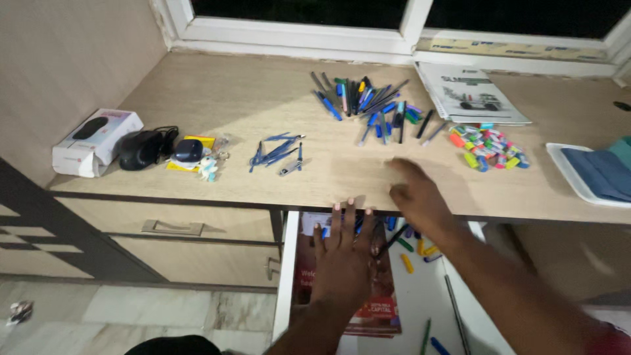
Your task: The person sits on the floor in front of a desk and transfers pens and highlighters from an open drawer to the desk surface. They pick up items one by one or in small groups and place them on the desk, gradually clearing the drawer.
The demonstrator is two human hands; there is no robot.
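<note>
Left hand [342, 256] lay flat, fingers spread, on a red booklet [368, 289] in the open white drawer [420, 302]. Right hand [417, 197], blurred, rested open and empty on the beige desk edge [230, 105]; pens [371, 105] lay scattered beyond, below a dark window [296, 10].

Pale wood table [230, 98]; dark, white-framed window [296, 29] at 12 o'clock; beige wall [59, 59] at 9; marble floor [131, 315] at 7.
</note>
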